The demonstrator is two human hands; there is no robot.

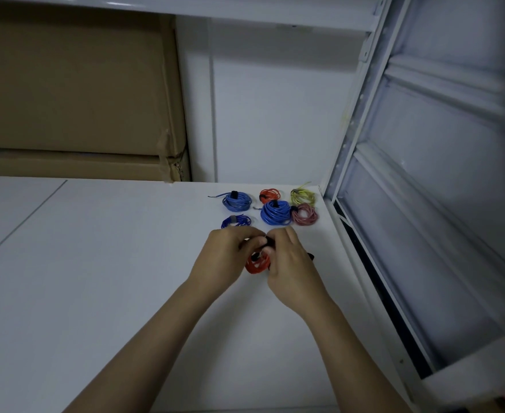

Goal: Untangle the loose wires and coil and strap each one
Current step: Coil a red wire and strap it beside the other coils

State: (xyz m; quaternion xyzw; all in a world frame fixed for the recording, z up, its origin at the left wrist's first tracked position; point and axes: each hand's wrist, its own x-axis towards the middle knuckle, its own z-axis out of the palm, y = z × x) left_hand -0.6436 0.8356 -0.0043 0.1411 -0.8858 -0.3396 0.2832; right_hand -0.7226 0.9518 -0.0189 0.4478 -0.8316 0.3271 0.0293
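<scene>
A small red coil (256,265) is held just above the white table (96,263), between the two hands, near the right edge. The left hand (225,257) is curled round the left side of the coil, and its fingertips look pinched on the black strap (267,242) at the top. The right hand (290,263) is curled over the right side, with its fingers bent onto the same strap; just how the fingertips lie there is hidden. A bit of something black (310,256) pokes out past the right hand, but what it is cannot be told. It looks like the strap is being wrapped round the coil now. To do this well, the loops should be kept flat and snug together, so none can slip out. The strap should be pulled tight, but not so tight that the wire is bent sharply. The loose end of the wire should be tucked under before the strap is closed. Behind the hands, six done coils are laid in a group: a blue coil (237,201), a red one (269,194), a yellow one (302,197), a big blue one (276,213), a pink one (304,214) and a dark blue one (235,222). When the strap is closed, the red coil could be put beside them. No loose wires are seen on the table, so the job may be almost done.
</scene>
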